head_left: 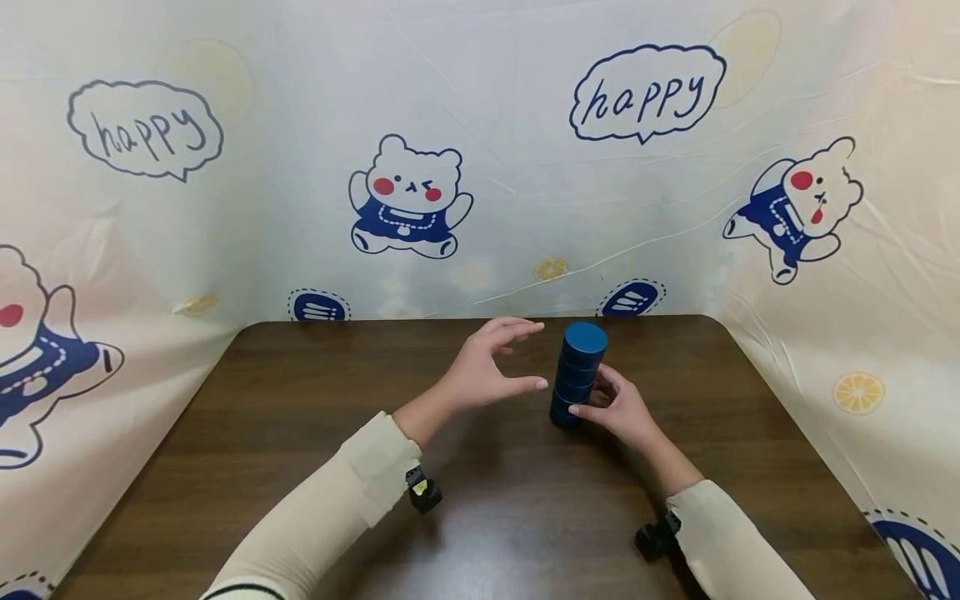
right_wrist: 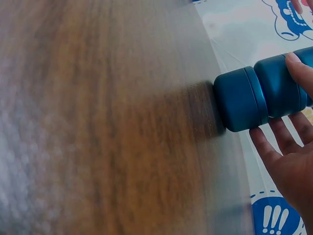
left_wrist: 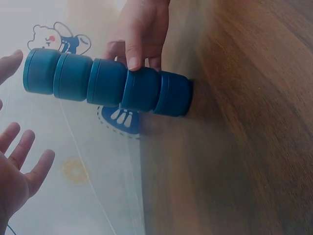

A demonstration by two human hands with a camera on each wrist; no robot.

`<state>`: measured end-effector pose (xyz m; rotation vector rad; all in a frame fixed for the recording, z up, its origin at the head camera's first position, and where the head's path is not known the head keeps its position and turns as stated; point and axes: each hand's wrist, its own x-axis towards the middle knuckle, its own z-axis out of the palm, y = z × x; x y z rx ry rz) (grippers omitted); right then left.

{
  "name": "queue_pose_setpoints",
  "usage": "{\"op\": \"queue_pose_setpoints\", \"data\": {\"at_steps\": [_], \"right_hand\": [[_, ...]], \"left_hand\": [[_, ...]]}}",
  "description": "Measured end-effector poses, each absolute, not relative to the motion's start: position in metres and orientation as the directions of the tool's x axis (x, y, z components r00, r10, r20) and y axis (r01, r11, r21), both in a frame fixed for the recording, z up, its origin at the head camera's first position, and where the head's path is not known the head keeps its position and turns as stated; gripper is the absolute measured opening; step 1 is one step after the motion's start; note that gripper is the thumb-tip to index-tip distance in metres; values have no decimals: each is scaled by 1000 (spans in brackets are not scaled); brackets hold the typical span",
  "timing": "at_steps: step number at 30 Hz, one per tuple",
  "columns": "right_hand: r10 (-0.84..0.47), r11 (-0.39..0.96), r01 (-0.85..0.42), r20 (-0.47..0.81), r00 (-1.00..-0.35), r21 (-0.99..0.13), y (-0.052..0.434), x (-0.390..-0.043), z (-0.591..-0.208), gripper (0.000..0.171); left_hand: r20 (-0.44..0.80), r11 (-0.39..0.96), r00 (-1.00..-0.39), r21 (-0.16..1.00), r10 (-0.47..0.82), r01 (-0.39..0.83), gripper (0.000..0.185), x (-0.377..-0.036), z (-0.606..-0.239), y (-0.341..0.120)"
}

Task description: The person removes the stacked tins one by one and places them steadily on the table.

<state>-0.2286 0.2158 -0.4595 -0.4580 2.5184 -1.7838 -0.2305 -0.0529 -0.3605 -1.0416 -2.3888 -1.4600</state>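
Note:
Several round, dark blue tins [head_left: 576, 375] stand in one tall column toward the back of the table, leaning very slightly in the head view. My right hand [head_left: 622, 408] holds the column low down, thumb on the near side and fingers on the far side. In the right wrist view, the thumb [right_wrist: 299, 68] lies on the second tin from the bottom. To the left of the column is my left hand [head_left: 487, 367], its thumb and fingers spread wide. A gap separates it from the tins, and it holds nothing.
Brown wood-grain table [head_left: 300, 400] lies under both arms, its rounded far edge just behind the tins. A pale printed cloth [head_left: 517, 208] with cartoon bears hangs behind and at both sides. Small black cameras [head_left: 424, 492] are strapped at the wrists.

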Motion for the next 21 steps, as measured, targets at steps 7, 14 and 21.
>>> {"op": "queue_pose_setpoints", "data": {"at_steps": [7,14,21], "right_hand": [[-251,299,-228,154,-956,-926,215,-228,-459,73],[-247,299,-226,153,-957,-927,214,-228,-459,72],[-247,295,-214,142,-958,-931,215,-229,-459,71]], "left_hand": [[447,284,-749,731,489,621,65,-233,-359,-41],[428,256,-753,758,500,600,68,-233,-357,-31],[364,296,-802,792,475,534,70,-235,-355,-22]]}}
